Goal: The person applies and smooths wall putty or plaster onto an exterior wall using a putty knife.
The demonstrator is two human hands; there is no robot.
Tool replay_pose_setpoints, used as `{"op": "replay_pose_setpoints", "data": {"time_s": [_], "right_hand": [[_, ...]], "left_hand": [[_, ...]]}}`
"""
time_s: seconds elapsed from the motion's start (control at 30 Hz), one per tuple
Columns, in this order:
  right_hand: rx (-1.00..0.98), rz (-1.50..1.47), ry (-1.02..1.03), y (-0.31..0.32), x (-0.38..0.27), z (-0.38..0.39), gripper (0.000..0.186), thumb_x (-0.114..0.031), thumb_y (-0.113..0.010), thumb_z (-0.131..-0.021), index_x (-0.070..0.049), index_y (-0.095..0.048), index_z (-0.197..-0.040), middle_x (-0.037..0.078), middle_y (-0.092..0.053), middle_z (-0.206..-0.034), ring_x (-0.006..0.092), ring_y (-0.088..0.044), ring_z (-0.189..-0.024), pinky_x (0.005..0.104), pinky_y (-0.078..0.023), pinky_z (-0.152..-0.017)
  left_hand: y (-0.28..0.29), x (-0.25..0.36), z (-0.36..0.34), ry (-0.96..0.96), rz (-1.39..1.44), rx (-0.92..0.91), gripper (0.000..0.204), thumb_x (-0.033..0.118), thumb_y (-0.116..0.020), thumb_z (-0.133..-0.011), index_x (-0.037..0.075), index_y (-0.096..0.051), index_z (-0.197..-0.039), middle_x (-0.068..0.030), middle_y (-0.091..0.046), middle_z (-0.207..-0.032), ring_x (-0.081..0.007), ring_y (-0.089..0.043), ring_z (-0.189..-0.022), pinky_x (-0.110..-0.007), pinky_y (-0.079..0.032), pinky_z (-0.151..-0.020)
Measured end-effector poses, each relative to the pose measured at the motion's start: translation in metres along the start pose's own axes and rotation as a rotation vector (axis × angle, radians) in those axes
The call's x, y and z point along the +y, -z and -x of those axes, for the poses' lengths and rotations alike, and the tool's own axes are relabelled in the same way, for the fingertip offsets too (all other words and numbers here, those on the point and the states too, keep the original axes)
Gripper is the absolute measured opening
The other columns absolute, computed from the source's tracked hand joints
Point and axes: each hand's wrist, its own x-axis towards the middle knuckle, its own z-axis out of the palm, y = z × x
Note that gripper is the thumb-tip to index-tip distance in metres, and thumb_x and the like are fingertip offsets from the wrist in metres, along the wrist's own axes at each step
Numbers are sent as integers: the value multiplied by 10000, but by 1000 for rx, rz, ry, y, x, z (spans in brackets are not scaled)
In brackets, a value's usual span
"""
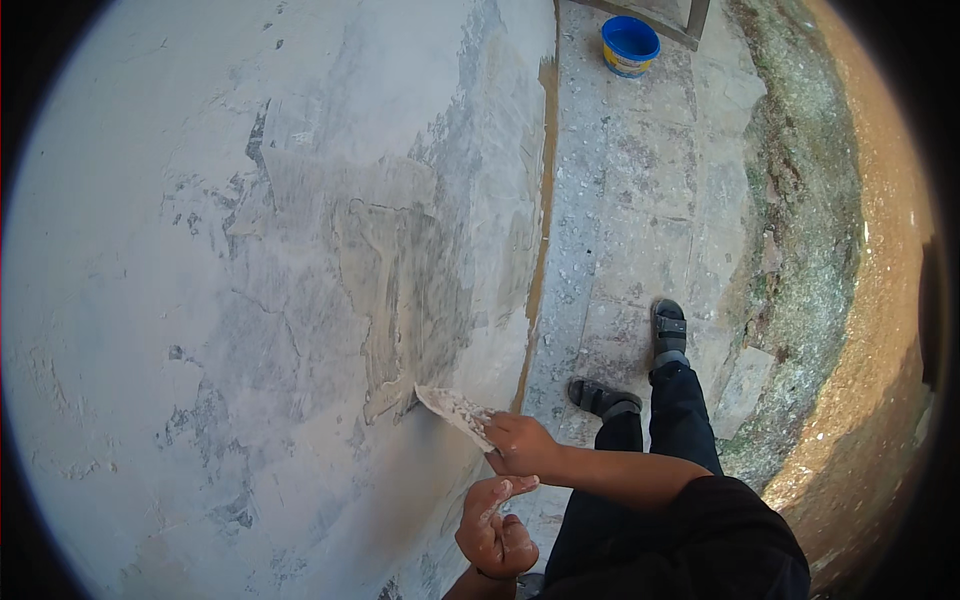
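My right hand (522, 445) is closed around a putty knife (455, 412), whose wide blade is caked with white putty. The far corner of the blade meets the wall (250, 330) at the lower end of a fresh, ridged grey-white patch of putty (378, 290). Just below the right hand, my left hand (497, 530) is raised near the wall. Its fingers are loosely bent, with a gap between the outstretched finger and the rest, and nothing shows in it. White smears cover its fingers and palm.
A blue bucket with a yellow band (630, 50) stands on the paving (640, 180) ahead, beside a metal frame leg (690, 22). White crumbs litter the paving along the wall's foot. My sandalled feet (668, 328) are close to the wall. Mossy ground and sandy soil (850, 350) lie to the right.
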Motion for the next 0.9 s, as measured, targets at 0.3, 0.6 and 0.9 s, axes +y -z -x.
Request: {"op": "replay_pose_setpoints", "data": {"time_s": [0.3, 0.6, 0.9], "right_hand": [[308, 212, -8, 34, -28, -103, 302, -24, -617, -614, 53, -577, -904, 159, -571, -771, 316, -571, -727, 372, -484, -601], [37, 217, 262, -40, -70, -3, 388, -80, -597, -617, 32, -600, -988, 159, -615, -834, 252, -595, -720, 311, -498, -613], [-189, -131, 113, 54, -16, -81, 222, 34, -556, -646, -44, -588, -852, 137, -576, -774, 348, -557, -758, 394, -466, -666]], "left_hand": [[25, 11, 25, -53, -34, 94, 654, -30, -308, -513, -86, -419, -1155, -249, -569, -830, -289, -585, -688, -358, -521, -685], [45, 18, 58, -138, -66, 163, 629, 3, -316, -542, -80, -420, -1157, -270, -560, -799, -276, -575, -658, -339, -521, -644], [47, 29, 72, -131, -125, 130, 614, -13, -307, -549, -58, -437, -1148, -243, -570, -785, -264, -573, -659, -332, -514, -628]]}}
